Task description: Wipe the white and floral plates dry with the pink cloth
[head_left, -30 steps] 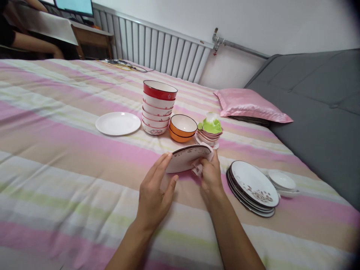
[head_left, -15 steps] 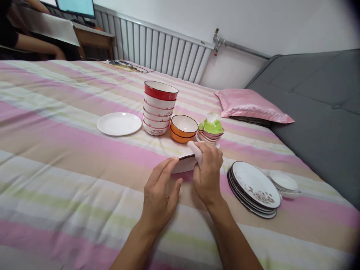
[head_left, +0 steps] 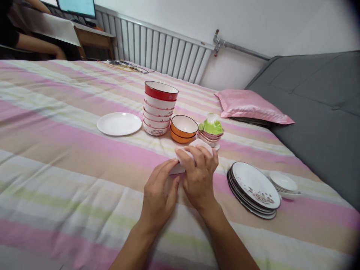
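My left hand (head_left: 159,193) grips the near edge of a dark-rimmed white plate (head_left: 176,168) held above the striped bedspread (head_left: 70,157). Only a sliver of that plate shows between my hands. My right hand (head_left: 199,176) lies over the plate's top, fingers curled and pressing a pale pink cloth (head_left: 194,148) against it. Just beyond my hands sit a stack of orange bowls (head_left: 183,128) and a pile of small pink dishes topped by a green one (head_left: 211,131).
A tall stack of red-and-white bowls (head_left: 159,108) and a white plate (head_left: 119,123) stand at centre left. A stack of patterned plates (head_left: 254,188) and small white dishes (head_left: 284,183) lie to the right. A pink pillow (head_left: 250,107) and grey headboard (head_left: 323,112) lie beyond. Another person (head_left: 30,41) sits at far left.
My right hand has swept the cloth from the plate's right edge up and over its top. The plate has tilted and is now mostly hidden by my hands.
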Demonstrator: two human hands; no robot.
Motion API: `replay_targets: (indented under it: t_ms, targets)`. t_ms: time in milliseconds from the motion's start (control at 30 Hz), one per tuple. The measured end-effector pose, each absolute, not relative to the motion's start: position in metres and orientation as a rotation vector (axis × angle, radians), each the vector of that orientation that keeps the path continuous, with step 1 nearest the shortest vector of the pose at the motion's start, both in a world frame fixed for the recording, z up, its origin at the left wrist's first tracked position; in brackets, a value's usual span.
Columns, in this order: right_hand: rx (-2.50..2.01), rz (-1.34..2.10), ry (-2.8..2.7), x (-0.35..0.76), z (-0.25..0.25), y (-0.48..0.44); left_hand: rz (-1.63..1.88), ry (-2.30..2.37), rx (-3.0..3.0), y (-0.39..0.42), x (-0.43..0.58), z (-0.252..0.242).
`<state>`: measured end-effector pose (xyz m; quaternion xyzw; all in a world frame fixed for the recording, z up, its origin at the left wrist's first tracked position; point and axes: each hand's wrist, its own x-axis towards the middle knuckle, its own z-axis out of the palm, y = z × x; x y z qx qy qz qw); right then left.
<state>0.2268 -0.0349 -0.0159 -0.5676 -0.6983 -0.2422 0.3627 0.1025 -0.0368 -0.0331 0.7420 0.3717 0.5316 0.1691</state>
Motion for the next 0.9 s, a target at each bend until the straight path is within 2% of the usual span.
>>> replay_targets:
  t_ms: [167, 467, 900]
  targets:
    - [-1.462, -0.556, -1.740, 0.232, -0.015, -0.035, 1.433, 1.208, 2.025, -0.034, 0.100, -0.039]
    - [-1.387, -0.534, -1.834, 0.228, -0.013, -0.036, 0.846, 1.635, 1.879, -0.032, 0.094, -0.037]
    - [-1.401, -0.428, -1.772, 0.251, -0.009, -0.030, 0.698, 1.736, 1.978, -0.033, 0.100, -0.035]
